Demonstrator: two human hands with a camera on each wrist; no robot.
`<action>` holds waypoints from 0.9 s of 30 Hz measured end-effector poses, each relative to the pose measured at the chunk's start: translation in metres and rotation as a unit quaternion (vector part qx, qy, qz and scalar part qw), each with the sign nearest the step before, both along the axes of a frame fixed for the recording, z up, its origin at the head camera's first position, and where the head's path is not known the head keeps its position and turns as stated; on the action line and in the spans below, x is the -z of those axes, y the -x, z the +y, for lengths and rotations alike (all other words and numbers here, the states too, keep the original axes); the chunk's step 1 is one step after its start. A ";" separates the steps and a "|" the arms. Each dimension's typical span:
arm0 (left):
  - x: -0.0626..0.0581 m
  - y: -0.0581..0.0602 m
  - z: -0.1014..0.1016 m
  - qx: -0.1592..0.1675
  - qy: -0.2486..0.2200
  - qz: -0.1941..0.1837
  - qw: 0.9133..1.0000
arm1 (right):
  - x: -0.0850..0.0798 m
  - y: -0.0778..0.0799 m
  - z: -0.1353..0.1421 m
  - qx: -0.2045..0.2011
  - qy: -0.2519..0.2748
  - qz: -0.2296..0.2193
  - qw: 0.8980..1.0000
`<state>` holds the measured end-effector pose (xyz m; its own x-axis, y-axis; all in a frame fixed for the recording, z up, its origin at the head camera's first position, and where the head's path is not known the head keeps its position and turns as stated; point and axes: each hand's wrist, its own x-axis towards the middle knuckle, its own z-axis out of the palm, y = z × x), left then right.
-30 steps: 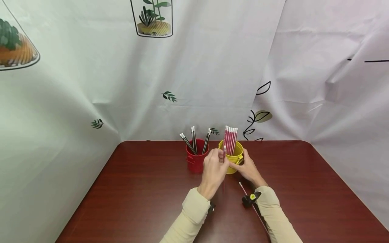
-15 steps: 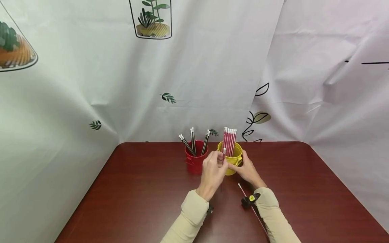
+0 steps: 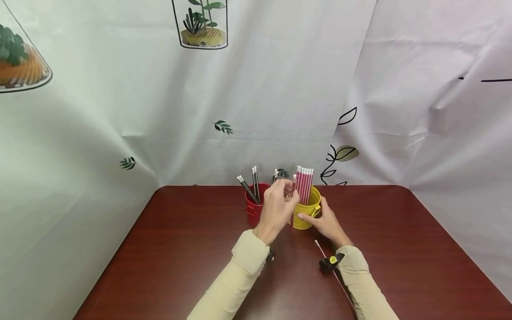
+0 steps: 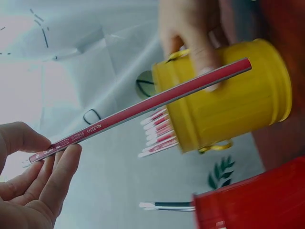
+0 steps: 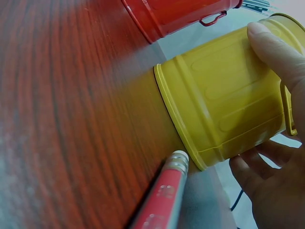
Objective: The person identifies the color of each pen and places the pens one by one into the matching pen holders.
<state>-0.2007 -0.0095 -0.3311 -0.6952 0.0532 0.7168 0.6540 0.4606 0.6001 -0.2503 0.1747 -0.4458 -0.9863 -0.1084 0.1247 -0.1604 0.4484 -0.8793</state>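
Observation:
My left hand (image 3: 276,209) pinches a pink-red pencil (image 4: 152,102) between thumb and fingers near its white eraser end. The pencil points downward, its unsharpened lower end in front of the yellow bucket (image 3: 302,222) in the head view. Around the right side of that bucket my right hand (image 3: 330,226) is wrapped, thumb on the near wall and fingers behind. Several pink pencils (image 3: 306,184) stand inside it, erasers up. To its left, partly hidden behind my left hand, is a red bucket (image 3: 253,214) with several black pencils (image 3: 255,180).
One more pink pencil (image 5: 159,202) lies on the dark red wooden table (image 3: 192,249), partly under the right wrist's camera (image 3: 328,263). A white printed cloth (image 3: 272,89) hangs behind the table and along its sides.
My left hand has lifted the pencil higher and slightly left, its eraser rising beside the standing pink pencils. My right hand and the yellow bucket stay in place.

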 end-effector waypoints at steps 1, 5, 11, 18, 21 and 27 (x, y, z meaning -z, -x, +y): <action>-0.004 0.002 0.000 -0.001 0.004 0.005 1.000 | 0.000 0.000 0.000 0.000 0.000 -0.001 1.000; -0.022 0.012 -0.001 0.005 0.017 0.024 1.000 | 0.001 0.000 0.000 0.000 -0.002 0.004 1.000; -0.044 0.028 0.000 0.019 0.023 0.048 0.998 | 0.001 0.001 0.000 0.000 -0.002 0.018 1.000; -0.061 0.038 0.000 0.024 0.022 0.056 0.998 | 0.001 0.002 0.000 -0.003 -0.002 0.012 1.000; -0.063 0.041 0.001 0.023 0.022 0.054 0.998 | 0.002 0.003 0.001 -0.004 -0.001 0.012 1.000; -0.057 0.046 0.008 0.028 0.035 0.044 0.998 | 0.003 0.003 0.001 -0.004 0.002 0.014 1.000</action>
<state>-0.2472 -0.0014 -0.2737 -0.6237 0.1425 0.7686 0.7291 0.4603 0.5064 -0.2534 0.1754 -0.4490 -0.9815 -0.1150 0.1533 -0.1889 0.4439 -0.8759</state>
